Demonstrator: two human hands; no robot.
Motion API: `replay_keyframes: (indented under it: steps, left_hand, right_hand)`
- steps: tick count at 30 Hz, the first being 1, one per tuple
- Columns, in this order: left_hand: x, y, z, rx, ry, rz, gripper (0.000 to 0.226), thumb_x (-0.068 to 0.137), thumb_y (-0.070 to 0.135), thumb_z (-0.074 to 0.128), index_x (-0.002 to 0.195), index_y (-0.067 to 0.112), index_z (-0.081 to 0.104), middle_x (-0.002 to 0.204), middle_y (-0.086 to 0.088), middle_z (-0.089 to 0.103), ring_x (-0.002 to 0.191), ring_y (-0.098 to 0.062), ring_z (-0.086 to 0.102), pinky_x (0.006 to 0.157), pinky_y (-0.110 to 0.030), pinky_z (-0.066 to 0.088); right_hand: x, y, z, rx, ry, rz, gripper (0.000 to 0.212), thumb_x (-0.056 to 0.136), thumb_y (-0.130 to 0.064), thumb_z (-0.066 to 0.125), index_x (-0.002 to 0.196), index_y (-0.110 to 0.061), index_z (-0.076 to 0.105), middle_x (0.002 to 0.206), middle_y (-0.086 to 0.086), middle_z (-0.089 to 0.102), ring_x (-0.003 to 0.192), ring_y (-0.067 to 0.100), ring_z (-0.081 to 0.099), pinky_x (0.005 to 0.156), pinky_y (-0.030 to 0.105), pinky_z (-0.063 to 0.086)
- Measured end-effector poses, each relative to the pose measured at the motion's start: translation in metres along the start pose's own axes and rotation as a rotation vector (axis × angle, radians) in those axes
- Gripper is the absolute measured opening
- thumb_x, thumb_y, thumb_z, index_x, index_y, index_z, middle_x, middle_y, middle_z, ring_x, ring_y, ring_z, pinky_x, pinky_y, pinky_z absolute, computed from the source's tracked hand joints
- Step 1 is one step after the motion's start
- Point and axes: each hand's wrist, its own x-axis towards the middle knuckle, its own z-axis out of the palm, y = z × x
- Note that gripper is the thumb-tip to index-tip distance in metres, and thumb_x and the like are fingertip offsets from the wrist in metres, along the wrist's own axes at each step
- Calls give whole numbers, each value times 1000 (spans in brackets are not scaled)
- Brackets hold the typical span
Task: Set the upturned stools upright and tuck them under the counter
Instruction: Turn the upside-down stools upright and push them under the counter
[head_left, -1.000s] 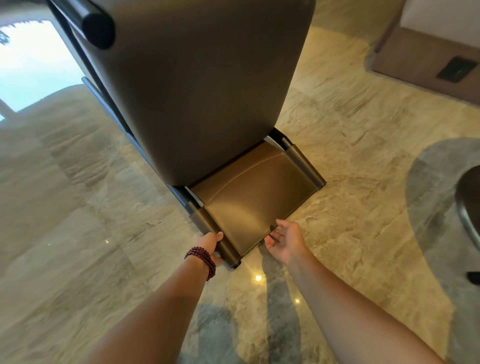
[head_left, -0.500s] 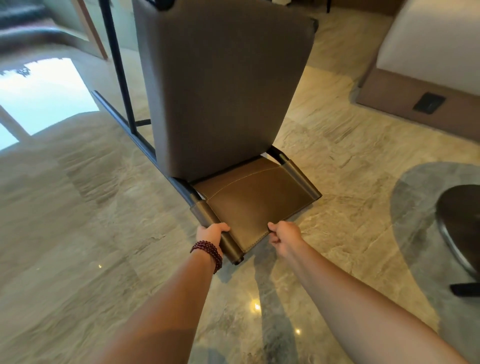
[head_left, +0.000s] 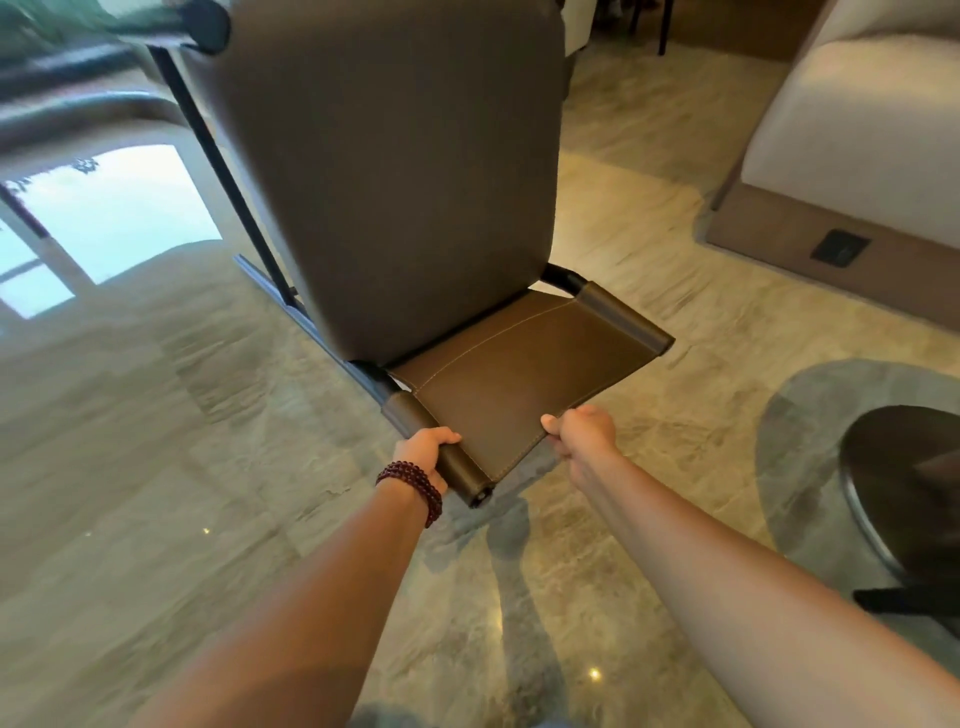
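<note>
Stool (head_left: 395, 171) lies tipped on the floor (head_left: 156, 467), seat upright. Left hand (head_left: 423, 452) is wrapped around the backrest post (head_left: 410, 413); right hand (head_left: 582, 431) pinches the leather edge (head_left: 519, 441). Both grips sit low, evidently for levering it upright.

Soft, warm daylight, fairly bright. The polished floor (head_left: 156, 467) mirrors a window as a blown-out white patch (head_left: 119, 208) at nine to ten o'clock; pinpoint lamp glints (head_left: 594, 674) sparkle at six o'clock. A soft, dim shadow (head_left: 511, 545) lies on the floor below the stool (head_left: 395, 182), just under centre. The stool's stitching is sharp; eleven o'clock is smeared with blur, and straight lines bow toward the edges.
</note>
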Motion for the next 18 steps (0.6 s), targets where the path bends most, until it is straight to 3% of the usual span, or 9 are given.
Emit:
replay_keyframes:
  steps: [2,5,8,11,14,18]
  left_hand:
    - [-24,21,4,-5,-8,-8,38,79,-9,57,111,8,45,113,-17,57,113,-35,57,94,-55,46]
    - [-63,56,6,-34,-17,-8,43,85,-5,57,123,8,42,123,-18,56,115,-35,56,99,-56,43]
    - [-101,93,11,-68,-7,-5,39,88,2,59,122,8,44,120,-16,59,112,-34,58,98,-55,44]
    - [-137,131,17,-80,15,0,32,91,10,57,120,9,43,117,-14,59,111,-34,58,98,-54,45]
    - [-172,173,23,-52,23,4,36,92,4,50,127,8,44,123,-17,59,111,-36,58,95,-57,46]
    - [-211,239,34,-48,81,104,41,86,-9,49,126,0,47,124,-20,58,107,-36,60,91,-48,50]
  right_hand:
    - [-17,-26,3,-29,18,-27,36,84,7,61,64,-12,39,66,4,46,59,17,44,55,29,36]
    - [-50,-65,10,-62,19,-51,34,83,5,64,62,-11,43,68,4,51,69,22,52,68,33,41]
    - [-80,-110,13,-34,-25,-59,35,81,6,68,61,-10,43,71,9,55,63,20,52,52,22,43]
    - [-106,-158,18,27,-90,-80,39,79,8,69,62,-12,40,64,7,48,53,13,48,32,10,31]
    - [-132,-205,32,47,-138,-85,40,80,10,66,63,-14,39,64,6,48,57,14,54,29,8,27]
    - [-169,-279,60,104,-205,-58,32,84,13,55,67,-11,43,68,8,55,64,17,60,29,11,25]
